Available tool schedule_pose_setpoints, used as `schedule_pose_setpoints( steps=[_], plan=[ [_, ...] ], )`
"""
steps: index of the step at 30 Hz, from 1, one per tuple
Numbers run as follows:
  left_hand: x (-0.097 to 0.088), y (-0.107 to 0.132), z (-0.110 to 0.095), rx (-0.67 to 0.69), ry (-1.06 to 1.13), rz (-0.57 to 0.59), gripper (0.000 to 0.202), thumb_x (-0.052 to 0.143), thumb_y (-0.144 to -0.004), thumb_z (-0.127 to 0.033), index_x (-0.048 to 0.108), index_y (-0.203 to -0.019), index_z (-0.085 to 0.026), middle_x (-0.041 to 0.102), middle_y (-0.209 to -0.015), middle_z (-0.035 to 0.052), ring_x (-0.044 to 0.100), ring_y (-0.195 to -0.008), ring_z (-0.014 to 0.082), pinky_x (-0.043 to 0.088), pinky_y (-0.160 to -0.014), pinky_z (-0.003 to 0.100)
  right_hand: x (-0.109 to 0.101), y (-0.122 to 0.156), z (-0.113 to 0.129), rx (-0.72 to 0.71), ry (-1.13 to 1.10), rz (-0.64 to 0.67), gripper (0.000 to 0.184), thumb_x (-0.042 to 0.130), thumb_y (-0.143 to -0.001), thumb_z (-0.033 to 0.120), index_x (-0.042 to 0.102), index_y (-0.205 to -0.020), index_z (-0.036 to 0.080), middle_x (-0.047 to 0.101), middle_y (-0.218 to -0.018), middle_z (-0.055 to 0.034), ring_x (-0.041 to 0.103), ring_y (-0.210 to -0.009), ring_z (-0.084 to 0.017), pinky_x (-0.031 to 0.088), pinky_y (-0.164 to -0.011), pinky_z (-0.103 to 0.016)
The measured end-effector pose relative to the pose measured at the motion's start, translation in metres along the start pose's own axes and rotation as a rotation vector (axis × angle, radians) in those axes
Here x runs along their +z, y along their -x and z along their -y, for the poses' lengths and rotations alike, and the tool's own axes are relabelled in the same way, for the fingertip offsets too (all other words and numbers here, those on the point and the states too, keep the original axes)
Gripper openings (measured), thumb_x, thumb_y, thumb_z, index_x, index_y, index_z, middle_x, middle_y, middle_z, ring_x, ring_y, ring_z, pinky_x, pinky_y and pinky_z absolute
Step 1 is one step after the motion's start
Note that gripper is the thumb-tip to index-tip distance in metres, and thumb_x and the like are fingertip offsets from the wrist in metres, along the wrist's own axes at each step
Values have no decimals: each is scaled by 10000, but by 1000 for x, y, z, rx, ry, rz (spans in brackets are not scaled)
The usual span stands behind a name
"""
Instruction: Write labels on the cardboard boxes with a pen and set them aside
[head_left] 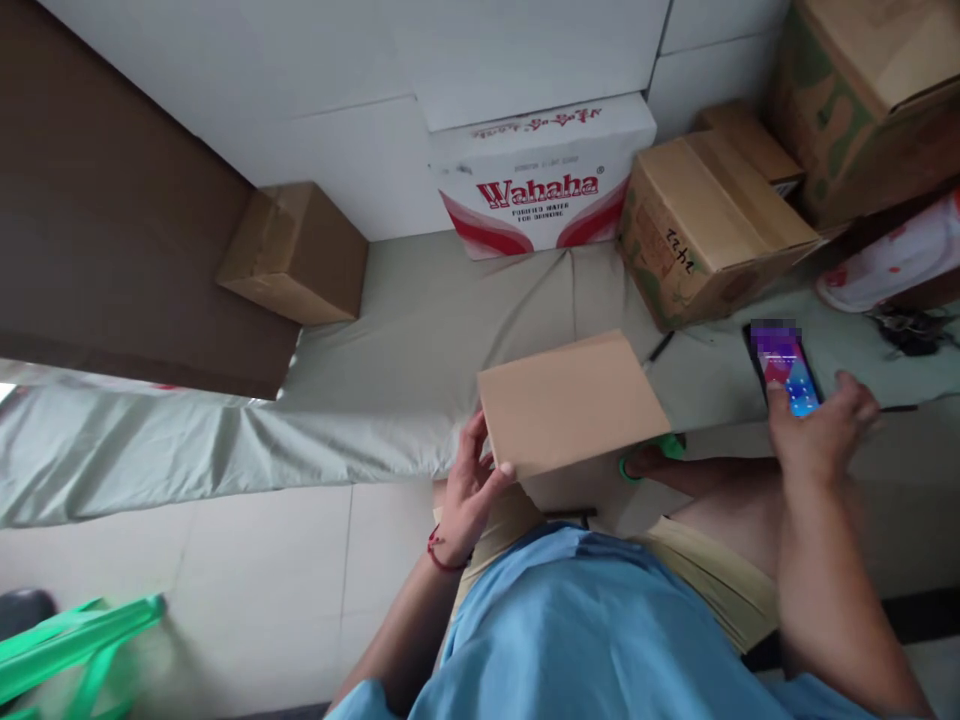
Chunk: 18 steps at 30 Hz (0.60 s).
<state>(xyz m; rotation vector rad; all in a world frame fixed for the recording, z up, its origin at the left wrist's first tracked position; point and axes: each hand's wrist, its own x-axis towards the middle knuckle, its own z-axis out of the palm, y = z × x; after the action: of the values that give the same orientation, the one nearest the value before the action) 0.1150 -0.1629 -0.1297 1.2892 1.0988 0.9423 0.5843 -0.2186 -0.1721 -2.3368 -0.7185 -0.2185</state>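
Observation:
A flat brown cardboard box (pixel 574 400) lies at the front edge of a cloth-covered surface. My left hand (pixel 478 480) grips its near left corner, thumb on top and fingers at the side. To the right, a smartphone (pixel 784 370) rests on the cloth with its screen lit, showing a dotted pattern. My right hand (pixel 821 425) is over the phone's lower end, the thumb on the screen and the other fingers apart, partly blurred. Between box and phone lies a thin dark pen-like stick (pixel 661 346).
Behind stand a white Wahaha water carton (pixel 544 185), a brown carton marked 2422 (pixel 712 220) and a larger carton (pixel 870 110). A small brown box (pixel 296 250) sits left, beside a big dark brown panel (pixel 127 210). A green plastic stool (pixel 82 640) stands on the floor.

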Motion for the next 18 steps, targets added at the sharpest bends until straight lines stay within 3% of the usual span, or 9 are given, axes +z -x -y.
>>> schedule_pose_setpoints(
  steps=[2,3,6,10,15,18],
  plan=[
    [4,-9,-2,-7,-12,-5,708,763,-959,-567,540,-1587,-329,538,-1673,135,532,-1551,378,586,-1153,495,1,-14,-10,51,106,91,1002,959,-651,432,577,-1517,102,534,-1504,-461,485,-1509,-580,354,-1253,-682],
    [5,-13,-2,-16,-33,-26,690,767,-958,-570,561,-1564,-310,562,-1639,151,565,-1514,379,600,-1127,494,2,-18,-12,76,154,159,1023,965,-658,462,571,-1518,73,545,-1479,-477,503,-1492,-588,359,-1250,-674],
    [7,-18,-2,-16,-108,-62,700,771,-958,-586,567,-1547,-266,589,-1572,186,589,-1471,387,614,-1091,506,2,-22,-13,65,288,296,960,867,-760,580,563,-1500,48,587,-1457,-447,542,-1460,-561,364,-1246,-640],
    [5,-9,3,115,-188,-59,813,793,-952,-589,462,-1634,-294,487,-1652,191,490,-1563,401,585,-1148,541,1,-21,-6,-5,446,350,936,708,-850,654,521,-1498,5,608,-1445,-398,551,-1415,-521,377,-1206,-614],
    [-3,2,15,269,-361,-48,1076,888,-859,-621,302,-1728,-376,325,-1754,194,390,-1632,429,543,-1204,597,1,-33,1,-67,571,426,826,676,-902,659,598,-1425,26,658,-1320,-351,600,-1288,-460,418,-1125,-553],
    [-9,-3,15,306,-449,-43,1126,885,-862,-621,232,-1751,-396,312,-1759,208,370,-1640,436,547,-1187,619,1,-41,8,-9,621,484,869,685,-879,691,610,-1388,-9,636,-1325,-389,588,-1291,-470,419,-1110,-533]
  ],
)
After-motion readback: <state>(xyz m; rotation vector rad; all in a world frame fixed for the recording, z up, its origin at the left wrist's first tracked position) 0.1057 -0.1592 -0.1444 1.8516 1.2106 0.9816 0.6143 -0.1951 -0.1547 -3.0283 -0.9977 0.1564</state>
